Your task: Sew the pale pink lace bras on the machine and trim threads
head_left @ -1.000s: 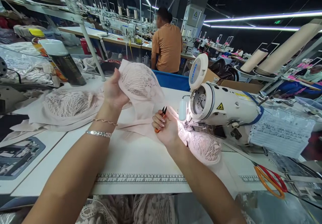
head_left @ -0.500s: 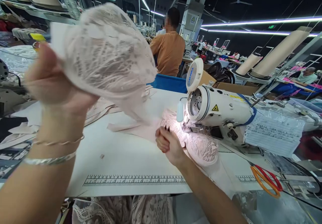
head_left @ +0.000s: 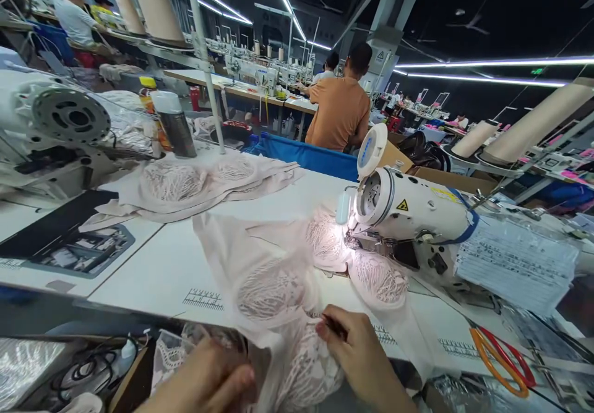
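Observation:
A pale pink lace bra [head_left: 269, 289] lies across the table's front edge, one cup on the tabletop and the other hanging over. At the bra's middle, my right hand [head_left: 359, 348] pinches the fabric, with a small dark tool [head_left: 335, 326] partly hidden in its fingers. Left of the hanging cup is my left hand [head_left: 211, 370], low, blurred and curled; what it holds, if anything, is hidden. Another lace bra [head_left: 378, 277] lies under the head of the white sewing machine [head_left: 408, 206], its cups beside the lit needle area.
More bras [head_left: 174, 181] are stacked at the table's back left, near a spray can [head_left: 174, 122]. Orange and red-handled scissors [head_left: 499, 360] lie at right. Below the edge are lace pieces [head_left: 167, 354] and a box. A co-worker in orange [head_left: 338, 113] sits ahead.
My left hand has come down from the upper left, and the bra it held up now lies over the table edge. My right hand has moved down towards me. The view has turned left.

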`<action>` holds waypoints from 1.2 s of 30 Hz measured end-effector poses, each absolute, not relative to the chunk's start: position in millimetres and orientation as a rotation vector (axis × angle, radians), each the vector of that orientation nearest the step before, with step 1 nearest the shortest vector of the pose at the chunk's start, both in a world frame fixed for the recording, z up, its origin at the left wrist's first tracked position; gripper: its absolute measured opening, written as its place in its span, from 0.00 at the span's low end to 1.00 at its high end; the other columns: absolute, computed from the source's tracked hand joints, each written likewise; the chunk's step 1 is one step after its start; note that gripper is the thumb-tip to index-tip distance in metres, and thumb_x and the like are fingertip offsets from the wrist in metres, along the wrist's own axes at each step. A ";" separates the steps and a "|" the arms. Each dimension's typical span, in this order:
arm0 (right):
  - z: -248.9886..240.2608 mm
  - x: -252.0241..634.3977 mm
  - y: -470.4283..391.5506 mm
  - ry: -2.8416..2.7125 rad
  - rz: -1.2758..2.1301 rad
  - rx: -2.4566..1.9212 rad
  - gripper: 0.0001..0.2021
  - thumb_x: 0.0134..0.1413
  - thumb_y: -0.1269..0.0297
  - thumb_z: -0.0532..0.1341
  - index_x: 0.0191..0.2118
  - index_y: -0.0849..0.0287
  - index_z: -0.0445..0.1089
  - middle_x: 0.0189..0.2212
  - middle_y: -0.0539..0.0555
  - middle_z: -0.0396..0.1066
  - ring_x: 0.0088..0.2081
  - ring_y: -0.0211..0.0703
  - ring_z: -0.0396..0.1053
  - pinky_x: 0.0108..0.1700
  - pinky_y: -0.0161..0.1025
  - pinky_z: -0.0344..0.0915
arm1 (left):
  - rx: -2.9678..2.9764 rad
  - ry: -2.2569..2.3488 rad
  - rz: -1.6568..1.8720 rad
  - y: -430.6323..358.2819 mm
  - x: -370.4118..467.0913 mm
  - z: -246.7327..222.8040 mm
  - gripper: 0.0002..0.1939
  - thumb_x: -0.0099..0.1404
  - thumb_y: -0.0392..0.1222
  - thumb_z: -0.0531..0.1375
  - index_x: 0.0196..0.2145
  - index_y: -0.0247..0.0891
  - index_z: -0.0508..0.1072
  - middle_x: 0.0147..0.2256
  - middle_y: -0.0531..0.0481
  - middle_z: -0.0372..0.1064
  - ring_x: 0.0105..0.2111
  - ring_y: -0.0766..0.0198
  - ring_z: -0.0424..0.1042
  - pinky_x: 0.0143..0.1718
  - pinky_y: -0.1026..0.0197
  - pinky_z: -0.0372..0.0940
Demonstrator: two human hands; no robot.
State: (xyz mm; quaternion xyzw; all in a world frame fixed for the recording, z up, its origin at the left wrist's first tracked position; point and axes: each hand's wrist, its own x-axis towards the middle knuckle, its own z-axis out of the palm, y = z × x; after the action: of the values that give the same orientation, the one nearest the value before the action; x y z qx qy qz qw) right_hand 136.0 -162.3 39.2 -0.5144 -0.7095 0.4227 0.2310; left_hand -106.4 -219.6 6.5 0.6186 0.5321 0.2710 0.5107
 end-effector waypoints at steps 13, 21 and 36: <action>42.6 173.6 -222.5 -2.188 1.232 -0.905 0.09 0.56 0.61 0.64 0.27 0.55 0.76 0.20 0.49 0.71 0.22 0.38 0.65 0.29 0.34 0.59 | 2.440 0.311 0.270 -158.9 -88.1 95.3 0.06 0.61 0.36 0.68 0.36 0.45 0.83 0.64 0.45 0.64 0.66 0.41 0.59 0.70 0.38 0.44; 51.9 181.5 -219.4 -2.173 1.413 -0.982 0.18 0.56 0.48 0.68 0.27 0.57 0.72 0.25 0.50 0.67 0.27 0.39 0.62 0.30 0.36 0.54 | 1.611 0.624 0.339 -182.2 -112.8 50.5 0.18 0.70 0.48 0.60 0.26 0.38 0.79 0.21 0.50 0.66 0.22 0.64 0.61 0.26 0.62 0.56; -7.9 169.7 -230.1 -0.995 1.968 -0.918 0.34 0.44 0.37 0.70 0.15 0.53 0.48 0.11 0.42 0.47 0.16 0.32 0.43 0.21 0.35 0.43 | 0.511 0.624 0.886 -225.6 -69.3 -11.5 0.32 0.47 0.56 0.75 0.15 0.36 0.57 0.13 0.60 0.49 0.13 0.76 0.49 0.15 0.70 0.49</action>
State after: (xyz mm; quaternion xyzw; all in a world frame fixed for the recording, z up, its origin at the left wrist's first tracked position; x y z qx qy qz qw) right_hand 169.7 -230.1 -7.9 -0.3573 -0.3875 0.7661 0.3677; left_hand -69.3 -225.6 -11.5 0.2404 0.2936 0.4172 0.8258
